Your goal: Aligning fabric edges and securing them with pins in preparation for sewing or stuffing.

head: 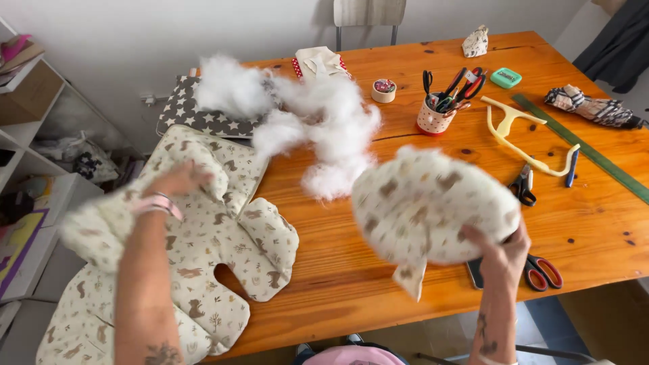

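Right hand point(501, 251) grip clenched under stuffed cushion point(433, 206); left hand point(177, 179) grasping padded liner point(223, 230).

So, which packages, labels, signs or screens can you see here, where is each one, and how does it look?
Phone: near table edge, under the right hand; dark flat slab, mostly hidden.
Small box: far right of the table; flat, green.
Round tin: far middle; cream, patterned lid.
Cardboard box: shelf at left; brown.
No signs or readable labels.

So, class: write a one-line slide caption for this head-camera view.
Right hand lifts a stuffed printed cushion; left hand rests on matching padded fabric.
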